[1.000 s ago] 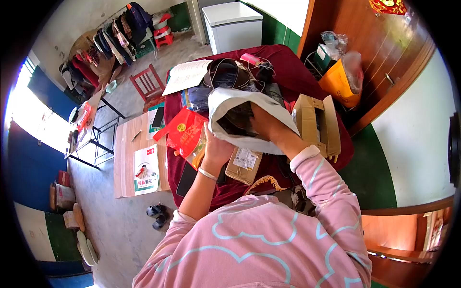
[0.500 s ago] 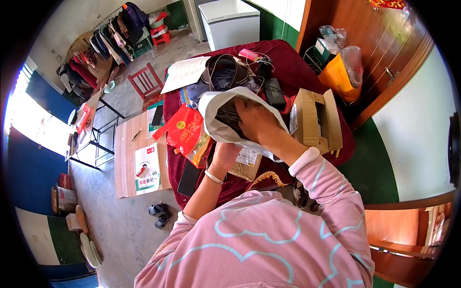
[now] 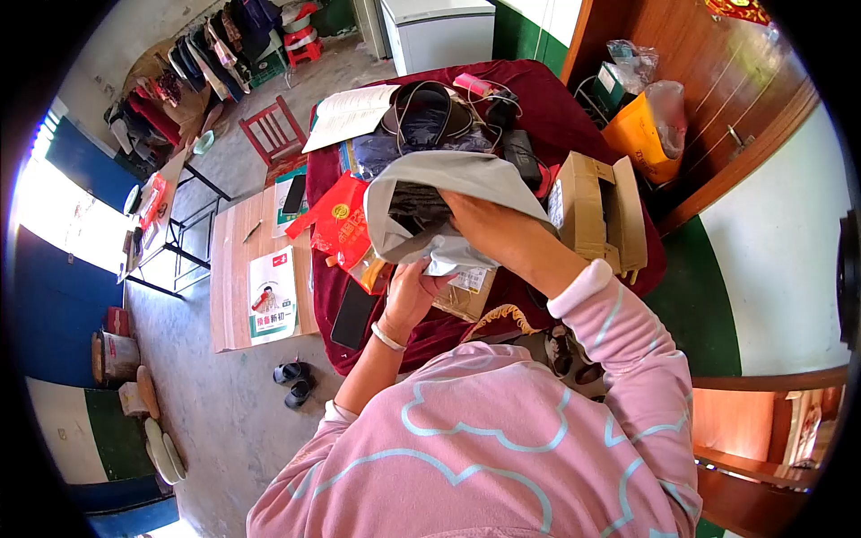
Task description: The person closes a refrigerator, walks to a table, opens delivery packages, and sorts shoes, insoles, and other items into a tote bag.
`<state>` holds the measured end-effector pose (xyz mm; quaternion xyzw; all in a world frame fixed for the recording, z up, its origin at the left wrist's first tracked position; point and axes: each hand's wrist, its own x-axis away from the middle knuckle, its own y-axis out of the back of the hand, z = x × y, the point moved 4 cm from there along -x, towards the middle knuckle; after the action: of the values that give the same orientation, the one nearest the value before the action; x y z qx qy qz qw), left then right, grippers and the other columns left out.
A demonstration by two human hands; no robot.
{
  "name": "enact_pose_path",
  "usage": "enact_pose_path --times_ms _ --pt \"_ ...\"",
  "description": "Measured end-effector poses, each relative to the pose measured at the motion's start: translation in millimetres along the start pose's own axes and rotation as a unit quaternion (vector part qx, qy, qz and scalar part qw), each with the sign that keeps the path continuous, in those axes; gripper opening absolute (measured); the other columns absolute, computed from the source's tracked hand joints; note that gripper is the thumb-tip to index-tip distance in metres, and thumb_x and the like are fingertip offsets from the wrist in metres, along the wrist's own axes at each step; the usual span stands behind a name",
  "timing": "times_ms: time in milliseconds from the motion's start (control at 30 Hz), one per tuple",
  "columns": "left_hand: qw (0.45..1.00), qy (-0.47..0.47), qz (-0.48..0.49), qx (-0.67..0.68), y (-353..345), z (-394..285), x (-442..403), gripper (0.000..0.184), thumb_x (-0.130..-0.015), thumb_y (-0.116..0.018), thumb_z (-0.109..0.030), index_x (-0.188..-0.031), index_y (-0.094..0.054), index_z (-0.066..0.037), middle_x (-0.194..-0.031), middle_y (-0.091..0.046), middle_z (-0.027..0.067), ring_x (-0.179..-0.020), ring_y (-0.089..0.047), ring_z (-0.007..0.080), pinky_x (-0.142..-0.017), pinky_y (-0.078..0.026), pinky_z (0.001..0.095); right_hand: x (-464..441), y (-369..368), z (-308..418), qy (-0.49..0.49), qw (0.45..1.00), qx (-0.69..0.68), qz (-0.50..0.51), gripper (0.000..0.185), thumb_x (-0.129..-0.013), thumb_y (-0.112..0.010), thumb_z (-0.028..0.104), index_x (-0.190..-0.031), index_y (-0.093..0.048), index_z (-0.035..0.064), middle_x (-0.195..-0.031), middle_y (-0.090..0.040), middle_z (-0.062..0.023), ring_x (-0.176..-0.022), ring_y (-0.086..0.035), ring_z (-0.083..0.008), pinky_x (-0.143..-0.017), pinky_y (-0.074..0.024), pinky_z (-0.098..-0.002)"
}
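A pale grey-white plastic bag point(image 3: 386, 211) hangs over the dark red table, its mouth wide and dark folded material point(image 3: 418, 204) inside. My left hand point(image 3: 414, 291) grips the bag's lower edge, fingers closed. My right hand point(image 3: 475, 222) reaches into the opening, its fingers hidden against the dark material. Just left of the bag lies a red printed packet point(image 3: 343, 224). Under my hands is a small cardboard box with a label point(image 3: 466, 296); beside my left wrist rests a black phone-like slab point(image 3: 353, 314).
An open cardboard box point(image 3: 585, 211) stands right of the bag. Behind are papers point(image 3: 352, 117), a dark bag with straps point(image 3: 421, 125), a black adapter point(image 3: 520, 154) and a pink object point(image 3: 473, 83). A wooden board point(image 3: 235, 269) bears a booklet point(image 3: 273, 294); a red chair point(image 3: 272, 132) stands beyond.
The bag has shifted left and its upper side now stretches over toward my right forearm. My left hand has moved to the bag's lower edge. My right hand remains at the opening.
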<state>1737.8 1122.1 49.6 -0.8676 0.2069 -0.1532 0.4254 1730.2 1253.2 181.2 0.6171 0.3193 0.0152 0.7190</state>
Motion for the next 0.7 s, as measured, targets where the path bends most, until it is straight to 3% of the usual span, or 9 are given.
enact_pose_path --times_ms 100,133,267,367,467,567,600,700 --pt "1.000 -0.012 0.024 -0.005 3 -4 3 0.030 -0.093 -0.041 -0.016 -0.119 -0.047 0.000 -0.116 -0.056 0.0119 -0.104 -0.057 0.0239 -0.087 -0.050 0.0377 8 9 10 0.025 0.998 -0.050 0.018 0.067 -0.070 -0.067 0.013 -0.130 -0.038 0.0077 -0.126 -0.047 -0.0190 -0.118 -0.042 -0.0370 -0.101 -0.0310 -0.0438" --pt "0.999 -0.028 0.036 0.001 1 -7 5 0.033 -0.094 -0.043 -0.020 -0.122 -0.046 -0.003 -0.119 -0.055 0.0097 -0.103 -0.058 0.0228 -0.087 -0.050 0.0367 7 4 12 0.016 0.998 -0.063 0.028 0.083 -0.063 -0.074 0.018 -0.135 -0.033 0.0102 -0.131 -0.042 -0.0179 -0.122 -0.039 -0.0362 -0.103 -0.0293 -0.0437" --pt "0.996 -0.019 0.075 0.033 10 -7 6 0.034 -0.094 -0.046 -0.020 -0.123 -0.045 -0.002 -0.117 -0.056 0.0093 -0.103 -0.058 0.0219 -0.087 -0.049 0.0354 1 23 23 0.015 0.991 -0.124 0.043 0.097 -0.059 -0.075 0.012 -0.142 -0.024 0.0154 -0.140 -0.033 -0.0154 -0.128 -0.032 -0.0338 -0.106 -0.0250 -0.0428" --pt "0.995 -0.015 0.093 0.035 14 -5 11 0.032 -0.093 -0.047 -0.020 -0.120 -0.048 -0.003 -0.115 -0.057 0.0091 -0.099 -0.059 0.0213 -0.082 -0.051 0.0342 -2 27 24 0.040 0.995 -0.085 0.042 0.099 -0.059 -0.074 0.011 -0.143 -0.022 0.0168 -0.140 -0.032 -0.0147 -0.128 -0.033 -0.0338 -0.106 -0.0248 -0.0436" --pt "0.999 -0.024 0.020 -0.001 8 -7 16 0.023 -0.092 -0.048 -0.023 -0.109 -0.053 -0.009 -0.107 -0.060 0.0072 -0.095 -0.059 0.0199 -0.082 -0.050 0.0348 6 23 26 0.051 0.997 -0.053 0.034 0.081 -0.068 -0.067 0.013 -0.139 -0.030 0.0156 -0.137 -0.037 -0.0149 -0.126 -0.035 -0.0342 -0.106 -0.0249 -0.0440" --pt "0.989 -0.091 0.102 0.055 7 -12 21 0.026 -0.091 -0.050 -0.026 -0.112 -0.052 -0.010 -0.111 -0.057 0.0079 -0.101 -0.056 0.0204 -0.090 -0.046 0.0385 20 19 32 0.071 0.996 -0.059 0.021 0.044 -0.090 -0.045 0.015 -0.134 -0.039 0.0121 -0.136 -0.038 -0.0159 -0.127 -0.033 -0.0335 -0.107 -0.0227 -0.0433" --pt "0.985 -0.114 0.122 0.053 0 -17 24 0.030 -0.090 -0.050 -0.028 -0.115 -0.050 -0.011 -0.114 -0.055 0.0076 -0.105 -0.053 0.0213 -0.096 -0.041 0.0419 23 18 35 0.043 0.997 -0.057 0.009 0.035 -0.094 -0.042 0.020 -0.127 -0.047 0.0113 -0.131 -0.043 -0.0157 -0.123 -0.037 -0.0345 -0.106 -0.0238 -0.0439" --pt "0.993 -0.035 0.087 0.073 4 -22 26 0.034 -0.089 -0.052 -0.026 -0.119 -0.046 -0.010 -0.118 -0.052 0.0072 -0.104 -0.054 0.0230 -0.096 -0.041 0.0433 18 27 38 0.051 0.993 -0.102 -0.016 0.040 -0.090 -0.046 0.016 -0.129 -0.046 0.0130 -0.130 -0.045 -0.0146 -0.122 -0.039 -0.0354 -0.105 -0.0247 -0.0448"
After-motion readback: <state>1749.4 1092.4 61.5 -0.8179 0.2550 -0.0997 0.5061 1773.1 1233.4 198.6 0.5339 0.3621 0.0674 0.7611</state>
